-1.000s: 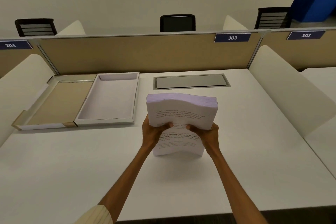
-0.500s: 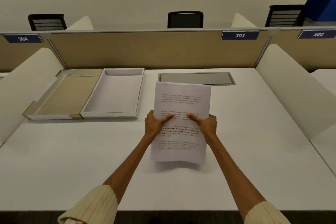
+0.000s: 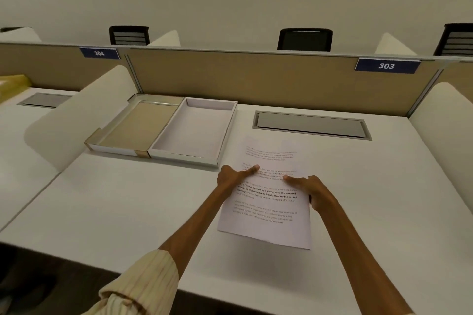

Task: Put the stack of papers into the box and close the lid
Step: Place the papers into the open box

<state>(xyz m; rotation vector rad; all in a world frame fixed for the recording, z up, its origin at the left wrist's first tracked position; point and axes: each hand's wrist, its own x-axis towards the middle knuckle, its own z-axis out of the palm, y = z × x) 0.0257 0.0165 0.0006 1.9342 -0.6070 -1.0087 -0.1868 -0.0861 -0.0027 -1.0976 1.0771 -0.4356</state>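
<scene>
A stack of printed white papers (image 3: 268, 207) is held flat a little above the white desk (image 3: 128, 207). My left hand (image 3: 234, 176) grips its left edge with the thumb on top. My right hand (image 3: 311, 189) grips the right edge the same way. The white open box (image 3: 225, 135) lies just left of the papers, empty. Its lid (image 3: 133, 125), brown inside, lies flat open on the box's left side, joined to it.
A grey cable hatch (image 3: 311, 125) is set into the desk behind the papers. Tan partitions (image 3: 243, 79) close the back, and curved white dividers (image 3: 84, 115) stand at both sides. Black chairs (image 3: 304, 39) show beyond the partition.
The stack was tilted up on its edge, then laid flat. It now sits lower and slightly closer to the box. The view has swung left.
</scene>
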